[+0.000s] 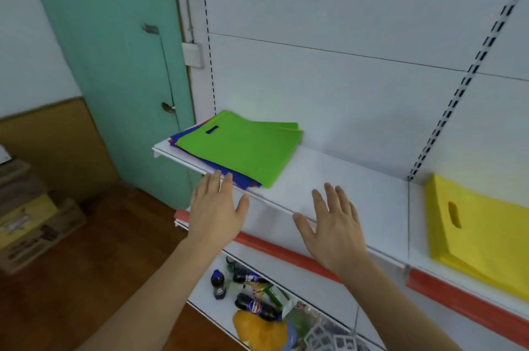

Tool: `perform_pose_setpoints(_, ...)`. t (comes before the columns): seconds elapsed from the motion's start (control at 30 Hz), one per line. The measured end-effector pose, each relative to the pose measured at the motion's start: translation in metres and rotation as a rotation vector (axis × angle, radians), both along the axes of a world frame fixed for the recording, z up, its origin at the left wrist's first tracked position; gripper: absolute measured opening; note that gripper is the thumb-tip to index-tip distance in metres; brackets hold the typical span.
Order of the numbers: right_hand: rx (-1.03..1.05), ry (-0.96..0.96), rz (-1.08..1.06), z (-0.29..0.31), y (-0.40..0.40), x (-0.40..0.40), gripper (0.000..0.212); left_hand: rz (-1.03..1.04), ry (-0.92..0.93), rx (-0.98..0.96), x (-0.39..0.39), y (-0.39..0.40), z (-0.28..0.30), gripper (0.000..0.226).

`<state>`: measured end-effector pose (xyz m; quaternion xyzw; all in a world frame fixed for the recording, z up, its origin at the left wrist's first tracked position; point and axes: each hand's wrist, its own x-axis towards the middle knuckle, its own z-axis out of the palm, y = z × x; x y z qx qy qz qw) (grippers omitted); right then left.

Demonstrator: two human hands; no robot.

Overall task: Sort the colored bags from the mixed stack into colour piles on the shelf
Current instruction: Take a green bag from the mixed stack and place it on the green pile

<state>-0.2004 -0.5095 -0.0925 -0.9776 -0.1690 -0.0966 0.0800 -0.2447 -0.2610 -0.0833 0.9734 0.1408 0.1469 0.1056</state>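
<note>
I count two hands up here, my left hand [216, 209] and right hand [333, 222], both flat-fingered. One mixed stack [229, 147], green bag [243, 147] on top, blue and red edges below; how many bags, I can't tell. One yellow pile [483, 236]. Three dark bottles [219, 283] I can make out on the lower shelf [206, 297].

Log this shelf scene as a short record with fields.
mixed stack: green bag on top, blue and red edges under it, left end of shelf
yellow pile: yellow bags at right
left hand: open, fingers at stack's front edge
right hand: open, over bare shelf, holding nothing
below: bottles on lower shelf
</note>
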Motion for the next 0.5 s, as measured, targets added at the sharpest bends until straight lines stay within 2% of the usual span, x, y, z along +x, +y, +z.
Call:
perform_pose_setpoints(0.23,0.007,-0.005,0.013,0.002,0.077,0.045,0.085,0.027,0.03,-0.003,0.034,0.073,-0.014,0.072)
perform_pose_setpoints(0.33,0.048,-0.045,0.016,0.0,0.106,0.075,0.086,0.041,0.032,0.055,0.061,0.099,-0.023,0.075)
perform_pose_setpoints(0.5,0.035,0.012,-0.006,-0.003,0.149,0.125,0.085,0.009,0.088,0.159,0.119,0.136,-0.017,0.082)
